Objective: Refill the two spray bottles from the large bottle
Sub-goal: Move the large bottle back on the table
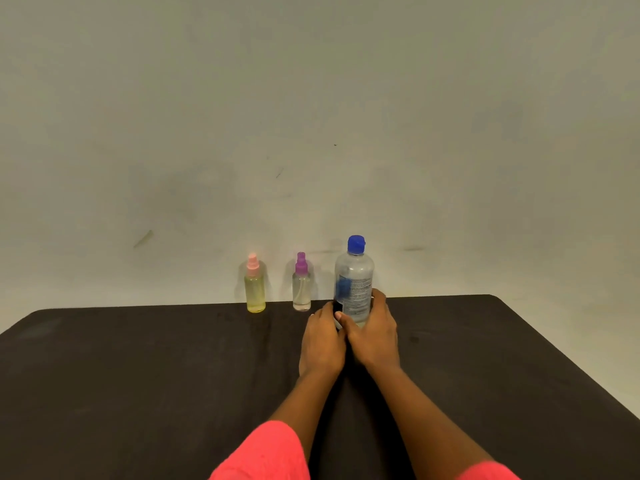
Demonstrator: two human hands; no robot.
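A large clear bottle [354,278] with a blue cap stands upright near the far edge of the black table [138,375]. My right hand [375,336] wraps around its lower part from the right. My left hand [323,341] holds its base from the left, thumb against the label. To the left stand two small spray bottles: one with a purple nozzle and clear body [301,284], and one with a pink nozzle and yellowish body [255,285]. Both have their nozzles on.
A plain pale wall [311,116] rises right behind the table's far edge. The table's right edge runs diagonally toward the lower right corner. Pink sleeves cover my forearms at the bottom.
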